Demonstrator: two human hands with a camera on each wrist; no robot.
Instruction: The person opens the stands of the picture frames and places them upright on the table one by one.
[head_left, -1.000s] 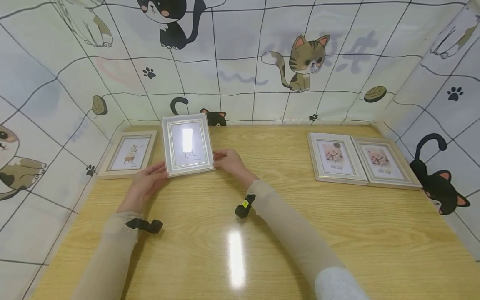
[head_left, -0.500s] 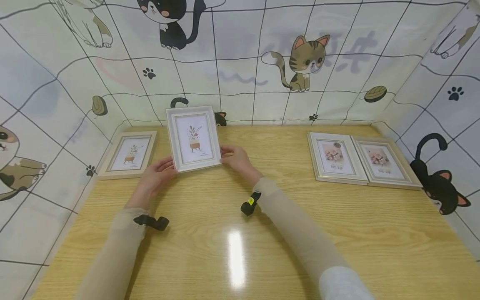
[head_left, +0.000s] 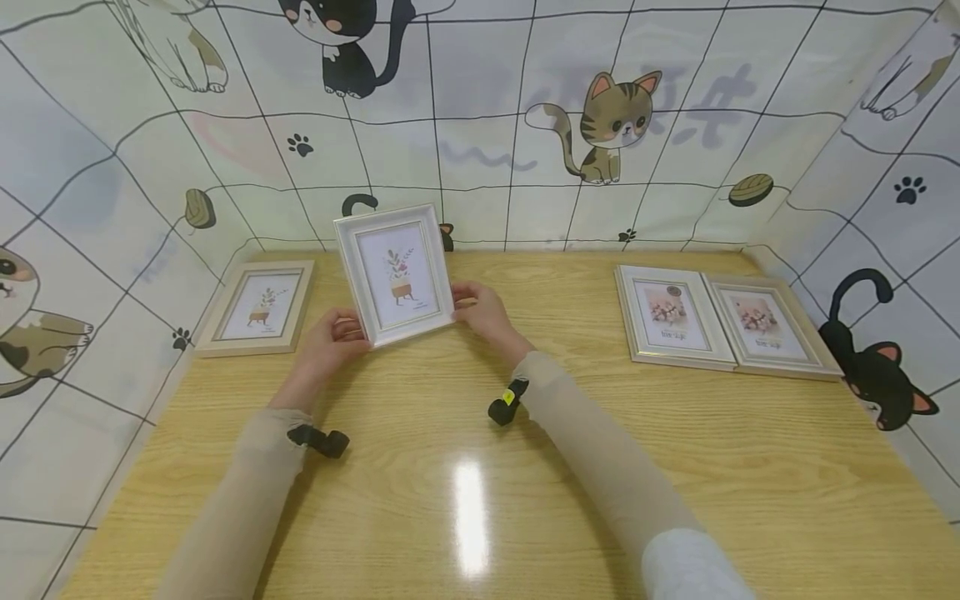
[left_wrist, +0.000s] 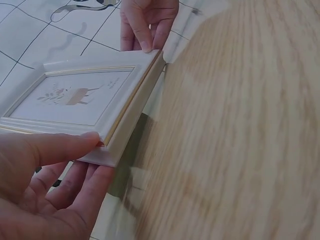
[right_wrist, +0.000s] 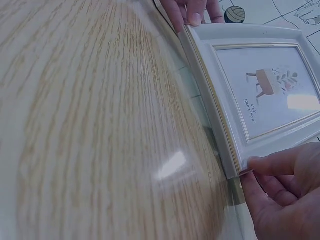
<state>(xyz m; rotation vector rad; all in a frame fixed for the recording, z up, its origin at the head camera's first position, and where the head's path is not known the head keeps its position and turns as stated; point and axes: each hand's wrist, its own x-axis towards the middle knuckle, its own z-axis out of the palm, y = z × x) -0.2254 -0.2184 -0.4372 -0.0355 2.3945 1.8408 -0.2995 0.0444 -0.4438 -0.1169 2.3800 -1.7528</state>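
Note:
A white picture frame [head_left: 397, 275] with a thin gold line and a potted-plant print is held up, tilted, over the back left of the table. My left hand [head_left: 330, 343] pinches its lower left corner, thumb [left_wrist: 75, 146] on the front and fingers behind. At the lower right corner my right hand [head_left: 483, 315] pinches it the same way, as the right wrist view shows with the thumb [right_wrist: 272, 164] on the front border. Just left of it lies a light wooden picture frame [head_left: 257, 308] with a similar plant print, face up on the table.
On the right of the table [head_left: 600, 467] a white picture frame [head_left: 675, 318] and a beige picture frame [head_left: 772, 325] with pink flower prints lie side by side. A cat-patterned cloth wall [head_left: 480, 150] rises behind and along both sides.
Both hands have carried the white frame a little to the right and up, and tilted it more upright. The glare has left its print. The other frames have stayed put.

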